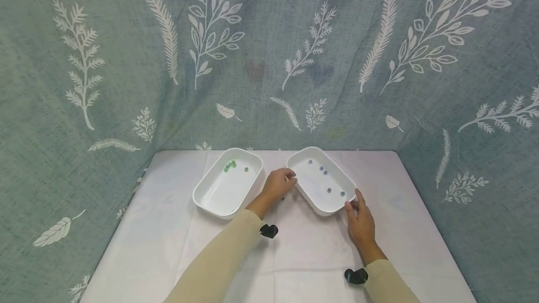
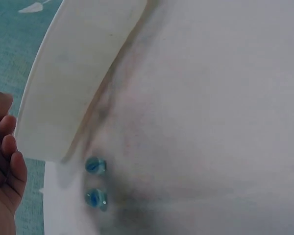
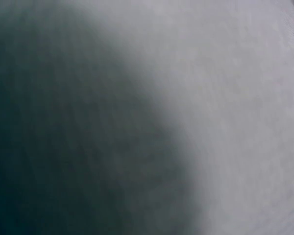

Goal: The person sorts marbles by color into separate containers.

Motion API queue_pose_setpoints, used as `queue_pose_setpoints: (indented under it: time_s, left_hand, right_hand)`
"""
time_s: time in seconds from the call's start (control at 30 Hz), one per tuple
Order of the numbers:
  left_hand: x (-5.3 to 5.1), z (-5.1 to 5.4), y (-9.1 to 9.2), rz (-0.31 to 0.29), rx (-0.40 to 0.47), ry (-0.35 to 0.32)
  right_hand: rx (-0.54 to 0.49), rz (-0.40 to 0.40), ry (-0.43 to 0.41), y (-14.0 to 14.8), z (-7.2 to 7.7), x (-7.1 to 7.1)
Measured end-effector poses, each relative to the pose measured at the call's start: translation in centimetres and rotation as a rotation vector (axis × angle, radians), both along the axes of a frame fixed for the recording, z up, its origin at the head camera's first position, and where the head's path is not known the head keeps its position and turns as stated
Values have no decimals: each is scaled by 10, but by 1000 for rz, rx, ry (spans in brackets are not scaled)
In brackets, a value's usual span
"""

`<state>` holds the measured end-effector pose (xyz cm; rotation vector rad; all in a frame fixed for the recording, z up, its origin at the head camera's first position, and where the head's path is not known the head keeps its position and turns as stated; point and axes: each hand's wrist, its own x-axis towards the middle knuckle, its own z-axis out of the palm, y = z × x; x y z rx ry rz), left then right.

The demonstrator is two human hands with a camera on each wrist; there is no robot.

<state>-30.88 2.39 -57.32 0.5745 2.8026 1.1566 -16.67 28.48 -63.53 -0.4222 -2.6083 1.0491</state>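
Two white trays stand on the table. My left hand (image 1: 280, 184) is at the left rim of the right tray (image 1: 311, 198), fingers bent and thumb close to them. Whether anything is between those fingertips is hidden. In the left wrist view, the same hand (image 2: 4, 166) appears beside the tray wall (image 2: 83, 63). At the tray's near right corner, my right hand (image 1: 362, 226) grips the rim between thumb and fingers. Several bluish glass marbles (image 1: 325, 172) are spread inside this tray. Two blue marbles (image 2: 95, 198) lie on the cloth outside it.
The left tray (image 1: 206, 196) holds several green marbles (image 1: 233, 164) toward its far end. White cloth (image 1: 303, 256) covers the table. Leaf-patterned fabric (image 1: 261, 69) rises behind and at both sides. The right wrist view is blurred and shows only shaded pale cloth.
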Motion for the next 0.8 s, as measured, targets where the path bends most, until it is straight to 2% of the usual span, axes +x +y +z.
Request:
queue_pose_setpoints:
  time_s: [0.13, 0.43, 0.6, 0.8]
  left_hand:
    - [10, -7, -11, -7, 0, 37]
    - [29, -23, -36, 15, -67, 26]
    - [36, -29, -43, 13, -98, 35]
    - [40, -34, -47, 53, -140, 12]
  right_hand:
    - [1, 5, 12, 1, -1, 0]
    - [-20, 18, -5, 1, 5, 2]
    - [-18, 18, -13, 2, 5, 2]
    - [-19, 9, -20, 1, 2, 1]
